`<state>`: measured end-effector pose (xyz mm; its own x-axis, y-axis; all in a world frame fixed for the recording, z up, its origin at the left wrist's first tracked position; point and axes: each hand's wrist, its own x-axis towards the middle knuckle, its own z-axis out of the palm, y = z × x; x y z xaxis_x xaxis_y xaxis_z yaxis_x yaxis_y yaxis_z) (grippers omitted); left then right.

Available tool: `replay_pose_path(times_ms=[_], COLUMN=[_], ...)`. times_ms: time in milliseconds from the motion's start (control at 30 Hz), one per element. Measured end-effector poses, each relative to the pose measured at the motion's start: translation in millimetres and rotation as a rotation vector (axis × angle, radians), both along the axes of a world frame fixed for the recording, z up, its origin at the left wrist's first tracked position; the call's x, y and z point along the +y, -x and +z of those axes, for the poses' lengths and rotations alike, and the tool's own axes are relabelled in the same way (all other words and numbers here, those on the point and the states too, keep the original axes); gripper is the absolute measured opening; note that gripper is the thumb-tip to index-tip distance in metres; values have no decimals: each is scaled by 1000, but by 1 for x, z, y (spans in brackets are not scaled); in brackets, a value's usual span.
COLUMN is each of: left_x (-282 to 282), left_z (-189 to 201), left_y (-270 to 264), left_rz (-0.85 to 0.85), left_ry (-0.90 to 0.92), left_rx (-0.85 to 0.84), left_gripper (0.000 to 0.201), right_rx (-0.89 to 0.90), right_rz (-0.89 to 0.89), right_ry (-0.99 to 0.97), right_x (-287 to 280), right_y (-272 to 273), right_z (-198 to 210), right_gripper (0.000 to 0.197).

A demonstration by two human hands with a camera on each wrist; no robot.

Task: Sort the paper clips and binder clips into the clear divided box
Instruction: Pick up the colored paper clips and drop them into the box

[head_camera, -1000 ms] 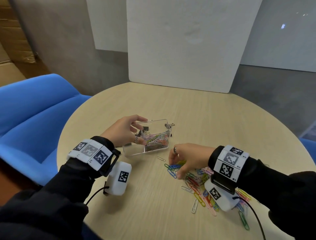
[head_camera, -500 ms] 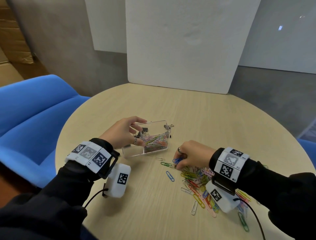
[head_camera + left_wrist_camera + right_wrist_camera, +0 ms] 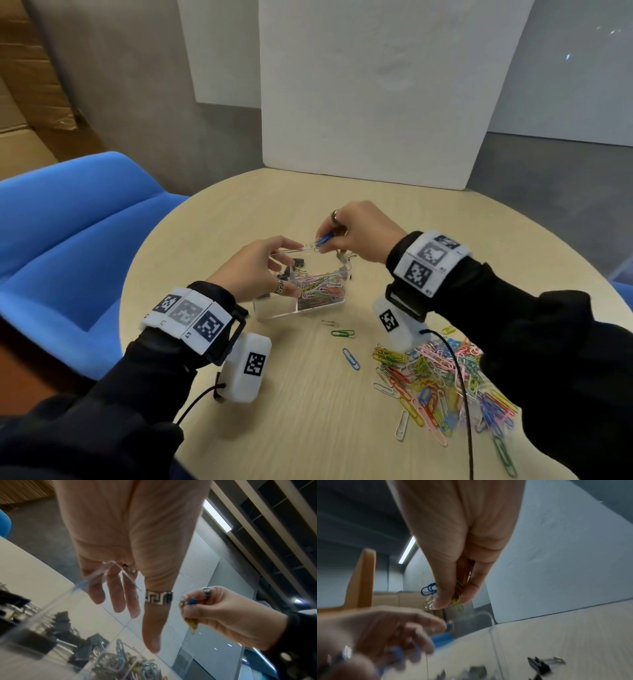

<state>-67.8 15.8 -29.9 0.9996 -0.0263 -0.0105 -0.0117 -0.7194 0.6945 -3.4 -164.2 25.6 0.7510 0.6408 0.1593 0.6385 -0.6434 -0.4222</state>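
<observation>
The clear divided box [image 3: 274, 310] stands mid-table; its right compartment holds coloured paper clips [image 3: 320, 289], its left one black binder clips [image 3: 298, 263]. My left hand [image 3: 255, 270] grips the box by its walls, thumb on the near side, fingers over the far rim. My right hand [image 3: 356, 231] hovers just above the box's far right corner, pinching a small bunch of paper clips [image 3: 429, 589], blue, silver and yellow. A large heap of loose paper clips [image 3: 442, 377] lies on the table to the right.
A few stray paper clips [image 3: 342, 333] lie between the box and the heap. A binder clip [image 3: 346, 262] sits by the box's far right corner. A white board [image 3: 376, 92] leans at the table's far edge. A blue chair [image 3: 68, 240] is on the left.
My right hand picked up a bunch of paper clips from the heap's edge and rose up and away to above the box. My left hand kept its hold on the box.
</observation>
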Motion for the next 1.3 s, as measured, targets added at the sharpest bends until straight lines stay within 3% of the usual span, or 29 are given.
replay_pose_path(times_ms=[200, 367, 533, 633, 700, 800, 867, 1000, 1067, 1200, 1300], left_x=[2, 2, 3, 3, 3, 2, 2, 1, 0, 0, 0], left_z=[-1, -2, -4, -3, -3, -2, -2, -1, 0, 0, 0], left_y=[0, -1, -2, -1, -1, -1, -1, -1, 0, 1, 1], left_rz=[-12, -16, -14, -12, -14, -14, -9, -2, -1, 1, 0], left_ry=[-8, -2, 9, 7, 1, -9, -10, -10, -8, -4, -7], left_rx=[-21, -24, -31, -27, -26, -19, -13, -5, -4, -4, -3], left_gripper=[69, 69, 69, 70, 70, 70, 70, 70, 70, 69, 70], right_rx=[-74, -44, -122, -164, -96, 43, 94, 341, 345, 370, 347], right_rz=[79, 70, 138, 138, 123, 45, -14, -151, -222, -453, -559], right_ry=[150, 4, 342, 462, 334, -20, -53, 417, 605, 796, 879], right_x=[6, -2, 1, -3, -9, -32, -56, -117, -146, -190, -214], right_y=[9, 7, 6, 8, 11, 11, 6, 3, 5, 12, 12], right_z=[-31, -23, -36, -37, -30, -17, -10, -19, -25, -31, -47], right_gripper=[26, 22, 50, 51, 46, 37, 32, 32, 38, 33, 41])
